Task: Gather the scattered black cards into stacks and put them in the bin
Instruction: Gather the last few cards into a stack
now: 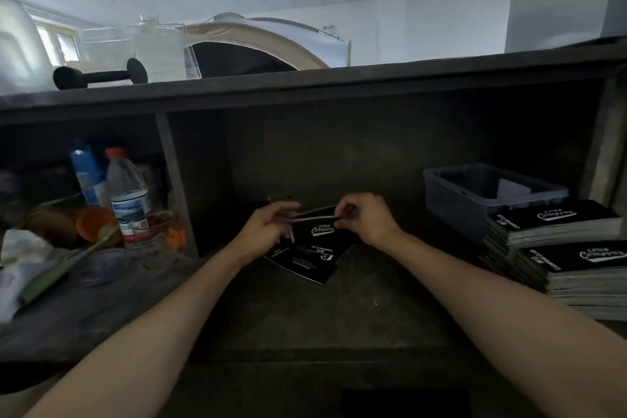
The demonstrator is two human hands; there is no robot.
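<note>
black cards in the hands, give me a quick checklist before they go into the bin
1. Both hands on the cards: ok, left hand and right hand pinch the black cards at opposite ends.
2. Cards squared into a stack: not ok, they fan apart.
3. Loose cards left on the shelf: not ok, a few lie below the hands.
4. Bin open and reachable: ok, at right, no lid.
5. Room in the bin: cannot tell, inside mostly hidden.
6. Path to the bin: ok, stacks of cards sit in front of it.
</note>
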